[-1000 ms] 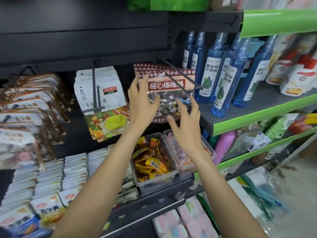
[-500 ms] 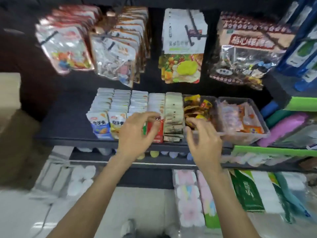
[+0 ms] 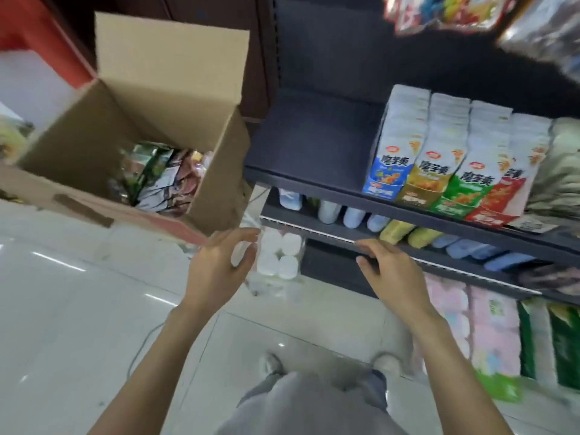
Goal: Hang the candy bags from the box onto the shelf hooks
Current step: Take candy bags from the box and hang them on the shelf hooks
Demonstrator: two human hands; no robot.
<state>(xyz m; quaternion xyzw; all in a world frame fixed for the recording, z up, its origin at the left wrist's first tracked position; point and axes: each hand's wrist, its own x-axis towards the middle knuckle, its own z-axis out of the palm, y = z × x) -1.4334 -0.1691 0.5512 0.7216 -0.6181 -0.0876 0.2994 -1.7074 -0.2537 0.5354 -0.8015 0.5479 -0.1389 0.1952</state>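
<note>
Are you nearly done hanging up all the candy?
Not yet. Some bags already hang up top. Both hands are empty now: the left hand and right hand hold nothing. The box has many candy bags left to hang.

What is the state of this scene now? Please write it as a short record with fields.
left hand: empty, fingers loosely curled, near the box corner
right hand: empty, fingers relaxed, in front of the lower shelf edge
cardboard box: open on the floor, flaps up
candy bags: lying inside the box
hanging bags: top right, blurred
snack packs: upright in rows on the shelf
</note>
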